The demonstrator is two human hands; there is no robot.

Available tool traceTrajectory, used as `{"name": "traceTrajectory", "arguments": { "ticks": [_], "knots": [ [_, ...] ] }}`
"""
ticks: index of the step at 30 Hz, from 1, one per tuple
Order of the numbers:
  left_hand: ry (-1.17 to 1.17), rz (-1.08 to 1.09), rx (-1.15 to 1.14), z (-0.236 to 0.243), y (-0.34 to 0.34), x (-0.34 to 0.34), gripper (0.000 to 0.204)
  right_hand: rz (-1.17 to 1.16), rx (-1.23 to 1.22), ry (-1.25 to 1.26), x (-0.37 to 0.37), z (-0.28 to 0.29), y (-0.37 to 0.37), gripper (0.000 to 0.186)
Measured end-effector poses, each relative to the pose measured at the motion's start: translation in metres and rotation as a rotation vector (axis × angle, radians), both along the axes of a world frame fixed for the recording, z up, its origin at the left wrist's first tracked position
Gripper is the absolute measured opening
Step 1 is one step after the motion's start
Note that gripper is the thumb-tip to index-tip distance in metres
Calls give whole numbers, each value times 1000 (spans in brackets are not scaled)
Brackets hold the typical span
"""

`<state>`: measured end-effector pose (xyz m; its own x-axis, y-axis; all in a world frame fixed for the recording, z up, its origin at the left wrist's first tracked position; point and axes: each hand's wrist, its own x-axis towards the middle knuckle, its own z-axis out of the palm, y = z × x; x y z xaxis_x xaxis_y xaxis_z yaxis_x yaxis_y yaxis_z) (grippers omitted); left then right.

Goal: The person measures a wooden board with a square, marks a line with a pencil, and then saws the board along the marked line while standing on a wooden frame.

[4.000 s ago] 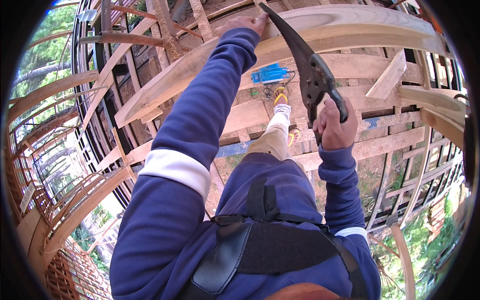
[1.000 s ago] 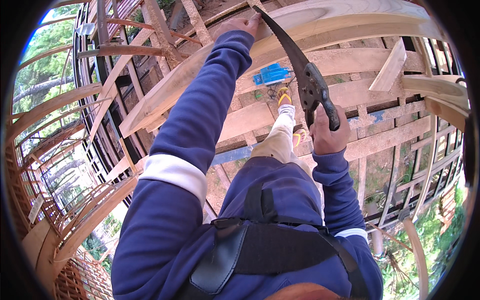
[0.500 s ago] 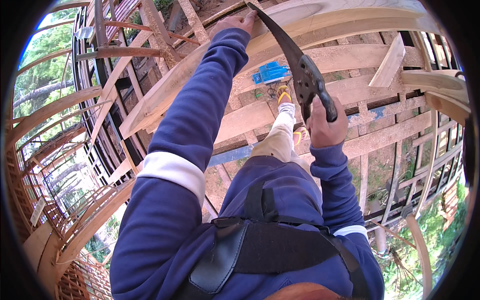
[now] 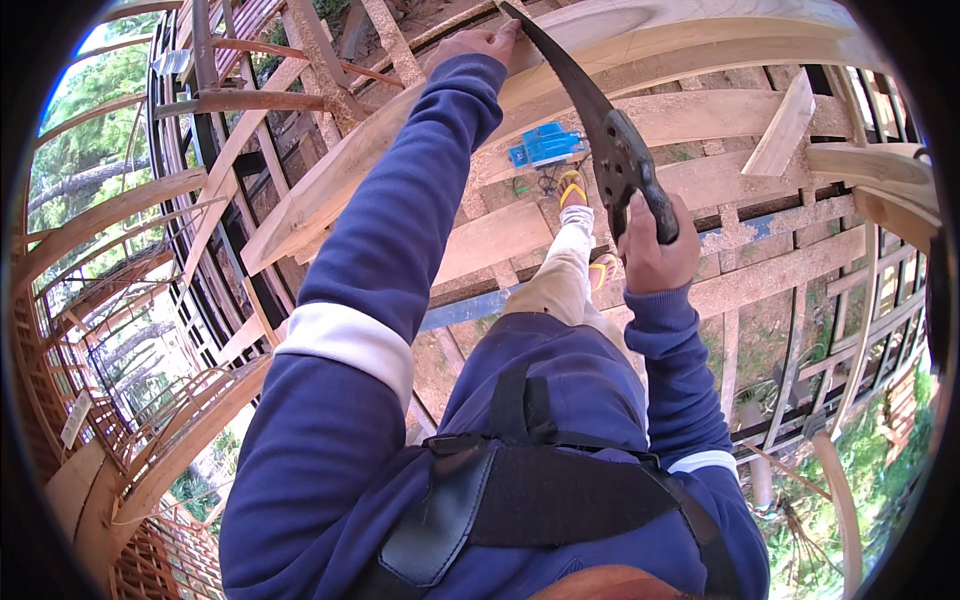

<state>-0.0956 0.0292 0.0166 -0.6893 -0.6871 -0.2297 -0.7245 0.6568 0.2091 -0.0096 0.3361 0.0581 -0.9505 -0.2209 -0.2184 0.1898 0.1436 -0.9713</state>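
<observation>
My right hand is wrapped round the black handle of a handsaw. The saw's dark, curved blade slants up and left, its tip close by my left hand. At the far side, my left hand has its fingers curled on the edge of a long wooden plank, with the thumb and forefinger next to the blade tip. The blade crosses over the plank's near edge; from this angle I cannot tell how deep, if at all, it sits in the wood.
Below lies a slatted wooden platform with sawdust and gaps. A blue power tool rests near my feet in yellow sandals. A short wood offcut lies at the right. Wooden framing rises on the left.
The whole view has shifted very slightly. Both hands and the saw keep nearly the same places, and neither grip has changed.
</observation>
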Motion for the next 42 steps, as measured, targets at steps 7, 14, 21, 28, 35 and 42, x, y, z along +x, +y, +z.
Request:
{"name": "traceTrajectory", "arguments": {
  "ticks": [7, 14, 21, 28, 35, 42],
  "knots": [
    [-5, -10, -20, -1, 4, -3, 74, 12, 11, 34, -33, -18, -41, 23],
    [-36, 11, 15, 7, 5, -2, 73, -42, -14, -37, 8, -3, 4, 23],
    [11, -36, 1, 1, 7, -4, 75, -21, 37, 11, -31, -20, -38, 22],
    [-11, -7, 10, 3, 1, 1, 72, -20, -35, -45, 7, -2, -1, 17],
    [-12, -26, -3, 1, 4, -4, 74, -9, 28, 54, -26, -25, -40, 19],
    [-7, 3, -16, 1, 1, 1, 73, -58, -6, -75, 11, -13, 0, 21]
  ]
}}
